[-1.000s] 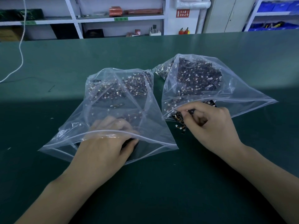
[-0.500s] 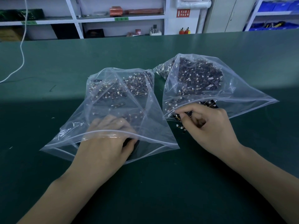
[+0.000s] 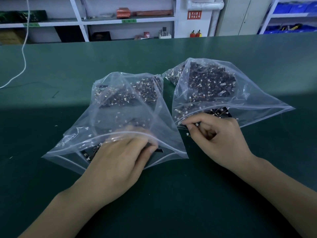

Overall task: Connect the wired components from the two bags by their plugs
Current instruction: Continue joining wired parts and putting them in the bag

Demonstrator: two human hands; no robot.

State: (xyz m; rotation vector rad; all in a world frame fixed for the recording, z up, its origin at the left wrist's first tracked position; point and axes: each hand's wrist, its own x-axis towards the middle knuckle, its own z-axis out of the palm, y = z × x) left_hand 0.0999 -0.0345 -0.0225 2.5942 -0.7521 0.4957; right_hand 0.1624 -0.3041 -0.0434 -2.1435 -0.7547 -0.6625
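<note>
Right hand (image 3: pixel 221 136) drawn back pinching a component (image 3: pixel 197 124), left hand (image 3: pixel 120 157) inside bag (image 3: pixel 77 141), grip unclear.

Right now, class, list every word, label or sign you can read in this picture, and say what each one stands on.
Red sign on the white column behind the table: white Chinese characters with a downward arrow, too small to read surely.
Green label on the middle shelf edge: too blurred to read.
Green label on the left shelf edge: too blurred to read.
Bags and components: no print visible.
</note>
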